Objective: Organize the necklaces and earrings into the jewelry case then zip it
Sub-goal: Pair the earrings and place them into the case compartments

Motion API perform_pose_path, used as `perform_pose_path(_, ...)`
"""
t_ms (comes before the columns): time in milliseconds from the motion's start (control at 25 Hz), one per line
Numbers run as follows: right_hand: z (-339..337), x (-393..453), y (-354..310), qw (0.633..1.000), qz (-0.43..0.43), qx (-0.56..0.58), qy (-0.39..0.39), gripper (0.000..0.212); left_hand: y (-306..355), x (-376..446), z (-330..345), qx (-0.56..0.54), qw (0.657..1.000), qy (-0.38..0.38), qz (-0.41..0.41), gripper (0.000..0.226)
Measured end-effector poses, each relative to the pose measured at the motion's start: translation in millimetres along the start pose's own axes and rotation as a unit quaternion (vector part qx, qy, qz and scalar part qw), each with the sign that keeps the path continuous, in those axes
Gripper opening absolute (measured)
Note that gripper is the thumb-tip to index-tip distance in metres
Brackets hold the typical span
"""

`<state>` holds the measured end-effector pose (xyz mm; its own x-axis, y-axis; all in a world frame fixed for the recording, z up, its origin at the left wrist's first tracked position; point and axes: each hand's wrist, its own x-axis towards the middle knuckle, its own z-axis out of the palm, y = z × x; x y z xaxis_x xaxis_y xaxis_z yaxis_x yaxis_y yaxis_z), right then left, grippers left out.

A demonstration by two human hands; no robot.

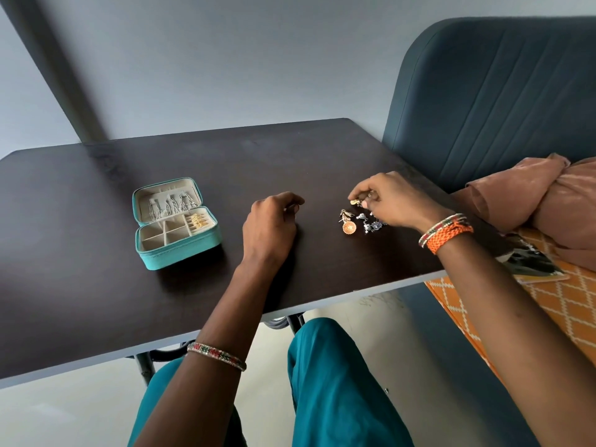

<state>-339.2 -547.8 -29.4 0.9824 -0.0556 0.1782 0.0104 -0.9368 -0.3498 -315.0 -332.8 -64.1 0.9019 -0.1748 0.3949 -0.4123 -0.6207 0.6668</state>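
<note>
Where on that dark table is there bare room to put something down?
Bare table runs along the far edge behind the open teal jewelry case, left of the case, and along the near edge between the case and the left hand. It is crowded on the right, where the right hand pinches a gold piece above the loose earrings.

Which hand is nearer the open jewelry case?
Left. The left hand rests on the table just right of the jewelry case; the right hand is farther right, pinching an earring above the loose pile.
</note>
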Motion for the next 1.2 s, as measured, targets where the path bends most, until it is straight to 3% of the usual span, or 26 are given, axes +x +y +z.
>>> perform_pose_path(240, -16, -6, 9, 0.999, 0.030, 0.011, -0.003, 0.030, 0, 0, -1, 0.004, 1.000, -0.003, 0.001, 0.026)
perform_pose_path(440, -14, -7, 20, 0.995, 0.064, -0.018, 0.068, 0.031, 1, 1, -1, 0.006, 1.000, -0.007, 0.000, 0.025)
perform_pose_path(600, -5, -11, 25, 0.994, 0.086, -0.057, 0.038, 0.040, 1, 0, -1, 0.006, 1.000, -0.006, 0.000, 0.025)
perform_pose_path(880, -1, -27, 6, 0.998, 0.026, 0.046, 0.039, 0.034, 1, -1, 0, 0.005, 1.000, -0.004, -0.004, 0.025)
perform_pose_path(1040, 3, -28, 0, 0.998, 0.011, 0.042, 0.052, 0.035, 1, -1, -1, 0.004, 1.000, -0.004, 0.000, 0.025)
perform_pose_path(1200, 3, -26, -6, 0.999, 0.007, 0.010, 0.041, 0.023, 1, 0, -1, 0.004, 1.000, -0.006, 0.001, 0.026)
